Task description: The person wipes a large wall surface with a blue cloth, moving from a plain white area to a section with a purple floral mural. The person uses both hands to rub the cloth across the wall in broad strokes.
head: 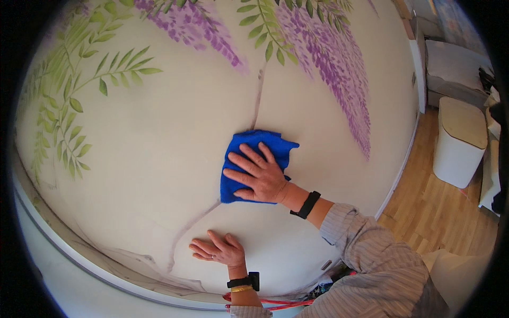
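A blue cloth lies flat against a pale wall painted with purple wisteria and green leaves. My right hand presses on the cloth with its fingers spread. Below and left of it, my left hand rests against the wall and holds nothing, its fingers apart. A painted brown stem runs down to the cloth's top edge, and another stretch of stem curves away from its lower left corner. The part of the wall beneath the cloth is hidden.
A white bin with a beige lid stands on the wooden floor at the right, near grey cushioned furniture. A white curved edge borders the wall at the lower left. Red cords and a small wall plate are near the bottom.
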`<state>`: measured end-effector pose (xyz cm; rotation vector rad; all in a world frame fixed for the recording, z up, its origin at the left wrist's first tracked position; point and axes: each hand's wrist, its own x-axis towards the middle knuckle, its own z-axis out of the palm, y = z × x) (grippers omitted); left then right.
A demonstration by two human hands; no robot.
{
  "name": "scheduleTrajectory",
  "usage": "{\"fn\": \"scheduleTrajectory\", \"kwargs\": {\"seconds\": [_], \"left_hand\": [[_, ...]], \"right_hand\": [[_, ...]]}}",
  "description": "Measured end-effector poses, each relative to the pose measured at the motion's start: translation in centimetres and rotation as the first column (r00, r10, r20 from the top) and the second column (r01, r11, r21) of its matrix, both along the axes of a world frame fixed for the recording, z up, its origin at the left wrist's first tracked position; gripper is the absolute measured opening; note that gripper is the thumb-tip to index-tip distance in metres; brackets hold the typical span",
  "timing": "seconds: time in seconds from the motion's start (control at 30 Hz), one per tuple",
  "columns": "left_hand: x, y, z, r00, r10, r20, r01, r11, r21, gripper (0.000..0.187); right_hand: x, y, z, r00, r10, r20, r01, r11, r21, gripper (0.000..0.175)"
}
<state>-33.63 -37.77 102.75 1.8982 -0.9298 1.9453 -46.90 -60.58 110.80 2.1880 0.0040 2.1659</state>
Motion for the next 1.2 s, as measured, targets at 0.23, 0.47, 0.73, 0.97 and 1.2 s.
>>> {"fn": "scheduleTrajectory", "kwargs": {"seconds": [0.23,0.47,0.73,0.97,1.2], "left_hand": [[0.1,-0.1,-0.2,1.0,-0.014,0.011,0.014,1.0,-0.025,0.053],[-0.1,-0.2,-0.1,1.0,-0.008,0.004,0.008,1.0,-0.03,0.053],[-0.3,-0.1,0.1,1.0,0.015,0.0,-0.015,1.0,-0.025,0.055],[0.1,0.0,-0.3,0.999,0.034,0.005,-0.034,0.999,-0.029,0.056],[-0.9,-0.6,0.3,1.0,0.013,0.007,-0.012,0.999,-0.041,0.053]], "right_hand": [[-2.9,-6.5,1.7,0.986,-0.143,0.08,0.13,0.98,0.153,0.057],[-1.2,-5.1,0.8,0.964,-0.2,0.174,0.133,0.932,0.336,0.051],[1.1,1.4,0.8,0.998,0.05,-0.024,-0.051,0.997,-0.059,0.059],[-2.3,-5.2,3.2,0.999,0.008,0.051,-0.009,1.0,0.027,0.052],[-4.7,-10.8,3.2,0.977,-0.127,0.171,0.094,0.977,0.191,0.052]]}}
